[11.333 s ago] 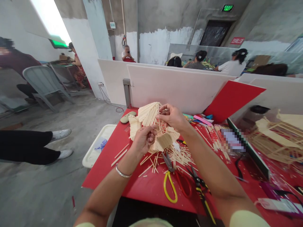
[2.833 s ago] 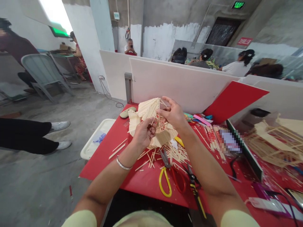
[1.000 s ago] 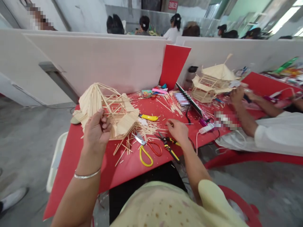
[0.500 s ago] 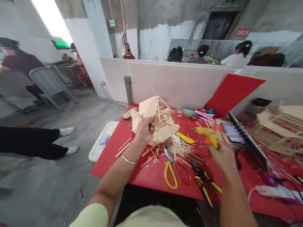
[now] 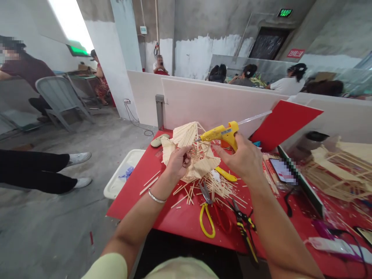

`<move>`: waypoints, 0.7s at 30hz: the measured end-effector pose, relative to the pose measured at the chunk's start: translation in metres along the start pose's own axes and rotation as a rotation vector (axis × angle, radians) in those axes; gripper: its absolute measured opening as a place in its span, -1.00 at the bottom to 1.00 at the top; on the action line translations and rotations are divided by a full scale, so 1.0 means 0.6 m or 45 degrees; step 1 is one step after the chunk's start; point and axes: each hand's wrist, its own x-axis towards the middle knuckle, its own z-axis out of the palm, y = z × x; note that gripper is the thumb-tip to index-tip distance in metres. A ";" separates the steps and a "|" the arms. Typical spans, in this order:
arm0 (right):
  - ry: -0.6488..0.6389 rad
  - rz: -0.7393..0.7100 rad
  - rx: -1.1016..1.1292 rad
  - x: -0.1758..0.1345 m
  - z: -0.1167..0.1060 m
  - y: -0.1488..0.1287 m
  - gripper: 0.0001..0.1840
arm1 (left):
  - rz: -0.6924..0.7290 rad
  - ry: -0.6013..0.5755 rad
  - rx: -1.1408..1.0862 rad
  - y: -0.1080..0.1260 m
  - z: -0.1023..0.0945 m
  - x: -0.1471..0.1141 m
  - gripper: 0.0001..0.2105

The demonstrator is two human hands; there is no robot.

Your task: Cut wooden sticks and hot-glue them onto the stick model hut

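Note:
My right hand [image 5: 246, 157] is closed round the handle of a yellow hot glue gun [image 5: 218, 134], with a clear glue stick [image 5: 255, 117] jutting from its back. The gun's nozzle points left, just above the fingertips of my left hand [image 5: 180, 159]. Those fingers are pinched together in front of a model built of thin wooden sticks [image 5: 186, 133], with a slatted, roof-like top and flared lower panels. Whatever the pinch holds is too small to make out. Loose wooden sticks [image 5: 219, 186] lie scattered before the model.
Scissors with yellow and red handles [image 5: 207, 221] and black-and-yellow pliers [image 5: 244, 228] lie near the front edge. A yellow-handled tool [image 5: 226, 174] rests beside the sticks. At right are a phone [image 5: 283, 170] and another stick frame [image 5: 338, 170]. White boards [image 5: 215, 102] stand behind.
My right hand has brought the glue gun left and up, from the table's right side to the model. My left hand stays pinched at the model. The view has tilted slightly upward.

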 end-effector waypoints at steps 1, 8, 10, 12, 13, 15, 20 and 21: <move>0.018 0.000 -0.032 0.000 0.003 0.000 -0.32 | 0.004 -0.002 0.000 0.000 -0.001 0.000 -0.75; 0.056 0.000 -0.103 0.001 0.011 0.006 -0.35 | 0.003 -0.015 0.004 -0.001 -0.003 0.003 -0.75; 0.056 -0.003 -0.093 0.001 0.013 0.006 -0.37 | 0.013 -0.016 0.000 -0.001 -0.001 0.003 -0.75; 0.046 0.004 -0.078 0.001 0.013 0.004 -0.38 | 0.020 -0.015 0.002 -0.001 0.001 0.001 -0.74; 0.039 0.014 -0.070 0.001 0.011 0.003 -0.39 | 0.018 -0.016 0.007 -0.001 0.002 -0.001 -0.73; 0.025 0.049 -0.053 -0.005 0.004 0.005 -0.42 | -0.005 -0.027 0.023 -0.003 0.003 -0.009 -0.71; -0.054 0.303 -0.063 -0.064 -0.010 0.069 -0.42 | -0.112 -0.073 0.027 -0.015 -0.005 -0.055 -0.70; -0.088 0.385 -0.097 -0.087 -0.008 0.094 -0.40 | -0.124 -0.072 0.016 -0.019 -0.008 -0.067 -0.71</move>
